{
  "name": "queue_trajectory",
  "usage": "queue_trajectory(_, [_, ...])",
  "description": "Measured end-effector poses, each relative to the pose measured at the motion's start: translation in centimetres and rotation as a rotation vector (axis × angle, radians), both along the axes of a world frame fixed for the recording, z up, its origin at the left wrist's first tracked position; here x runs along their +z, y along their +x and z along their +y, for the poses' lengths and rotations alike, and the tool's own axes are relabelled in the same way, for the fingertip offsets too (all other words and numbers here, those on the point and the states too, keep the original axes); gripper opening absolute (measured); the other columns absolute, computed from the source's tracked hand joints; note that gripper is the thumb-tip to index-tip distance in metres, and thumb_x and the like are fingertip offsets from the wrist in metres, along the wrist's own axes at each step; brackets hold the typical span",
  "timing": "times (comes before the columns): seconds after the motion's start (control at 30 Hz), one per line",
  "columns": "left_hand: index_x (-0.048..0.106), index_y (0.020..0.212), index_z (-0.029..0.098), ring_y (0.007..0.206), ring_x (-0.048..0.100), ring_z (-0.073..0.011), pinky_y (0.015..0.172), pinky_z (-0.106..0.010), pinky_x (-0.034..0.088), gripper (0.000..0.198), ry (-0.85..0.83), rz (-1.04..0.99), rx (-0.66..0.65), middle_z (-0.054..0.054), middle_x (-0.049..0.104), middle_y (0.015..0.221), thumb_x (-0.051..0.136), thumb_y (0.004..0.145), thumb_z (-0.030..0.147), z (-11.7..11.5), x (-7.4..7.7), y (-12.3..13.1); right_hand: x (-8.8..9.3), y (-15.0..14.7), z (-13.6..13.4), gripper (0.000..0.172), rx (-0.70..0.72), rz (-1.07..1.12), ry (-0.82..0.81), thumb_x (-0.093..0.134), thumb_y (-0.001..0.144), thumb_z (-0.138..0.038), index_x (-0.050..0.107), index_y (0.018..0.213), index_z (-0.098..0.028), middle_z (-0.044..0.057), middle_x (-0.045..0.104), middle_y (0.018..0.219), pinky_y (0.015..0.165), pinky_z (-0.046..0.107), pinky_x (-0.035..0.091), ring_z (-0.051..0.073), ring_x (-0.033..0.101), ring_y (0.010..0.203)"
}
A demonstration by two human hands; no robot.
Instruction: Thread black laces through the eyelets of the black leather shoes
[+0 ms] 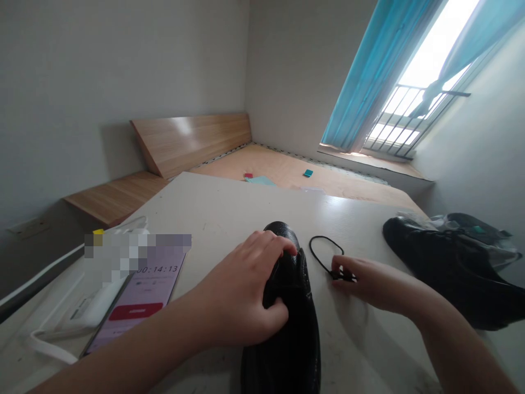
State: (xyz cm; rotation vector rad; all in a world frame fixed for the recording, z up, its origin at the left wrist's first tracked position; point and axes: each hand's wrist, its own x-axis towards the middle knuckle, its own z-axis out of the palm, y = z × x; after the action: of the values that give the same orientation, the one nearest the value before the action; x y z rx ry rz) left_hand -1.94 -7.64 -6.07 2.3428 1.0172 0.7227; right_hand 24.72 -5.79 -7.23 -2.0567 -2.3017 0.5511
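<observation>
A black leather shoe (305,328) lies on the white table with its toe pointing away from me. My left hand (250,284) grips it from above, fingers curled over the front part and thumb on the near side. To the right, my right hand (361,279) is closed on a thin black shoelace (324,236), part of which loops out onto the tabletop. Whether the lace is threaded in the shoe cannot be made out. A second black shoe (443,268) rests at the table's right side.
On the left lie a phone (156,290) showing a timer, a white device (88,309) and a white cable (53,347). Clear plastic (492,241) sits by the second shoe. Beyond the white table (229,208) is a wooden bed (283,161) with small items on it.
</observation>
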Motion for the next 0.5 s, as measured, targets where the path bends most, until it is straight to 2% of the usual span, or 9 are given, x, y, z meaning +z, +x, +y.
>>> queue_trajectory(0.1, [0.049,0.109,0.023,0.101,0.049,-0.0219,0.089,-0.036,0.043,0.043,0.006,-0.013,0.037,-0.003,0.055,0.105,0.057,0.068,0.014,0.2,-0.1,-0.1,0.5,-0.6,-0.2,0.022,0.053,0.004,-0.005,0.057,0.082,-0.043,0.064,0.078,-0.023,0.003,0.065,0.069,0.048,0.026,0.035,0.016,0.053,0.053])
queue_trajectory(0.2, [0.051,0.108,0.023,0.101,0.051,-0.0214,0.090,-0.036,0.043,0.038,0.021,-0.029,0.035,-0.003,0.056,0.105,0.055,0.071,0.015,0.2,0.2,-0.2,1.6,-1.6,-0.3,0.030,0.035,0.073,0.155,0.049,0.089,-0.048,0.062,0.081,-0.023,0.003,0.063,0.072,0.051,0.028,0.040,0.016,0.053,0.057])
queue_trajectory(0.27, [0.051,0.109,0.023,0.100,0.053,-0.0201,0.089,-0.034,0.043,0.033,0.034,-0.047,0.049,-0.002,0.057,0.106,0.052,0.076,0.015,0.2,0.4,-0.2,2.6,-2.7,-0.8,0.026,0.073,0.224,0.296,0.048,0.091,-0.045,0.060,0.084,-0.023,0.004,0.063,0.080,0.057,0.029,0.044,0.018,0.056,0.067])
queue_trajectory(0.33, [0.050,0.112,0.024,0.099,0.056,-0.0191,0.087,-0.033,0.044,0.030,0.059,-0.063,0.074,-0.002,0.059,0.108,0.049,0.083,0.017,0.3,0.4,-0.3,3.6,-4.1,-1.9,0.017,0.204,0.419,0.399,0.050,0.092,-0.036,0.059,0.086,-0.023,0.004,0.062,0.086,0.068,0.031,0.047,0.019,0.057,0.080])
queue_trajectory(0.4, [0.048,0.116,0.025,0.100,0.058,-0.0189,0.085,-0.033,0.045,0.029,0.093,-0.071,0.097,-0.001,0.060,0.112,0.047,0.088,0.021,0.5,0.2,-0.2,4.5,-5.8,-3.4,0.010,0.373,0.561,0.420,0.052,0.092,-0.026,0.058,0.084,-0.023,0.003,0.062,0.086,0.076,0.031,0.047,0.018,0.057,0.084])
queue_trajectory(0.5, [0.048,0.118,0.027,0.102,0.060,-0.0189,0.085,-0.033,0.046,0.027,0.121,-0.069,0.134,0.000,0.062,0.115,0.044,0.092,0.026,0.6,-0.2,-0.2,4.9,-8.3,-5.3,0.009,0.589,0.513,0.377,0.054,0.089,-0.019,0.058,0.081,-0.022,0.001,0.064,0.081,0.075,0.028,0.046,0.015,0.058,0.078])
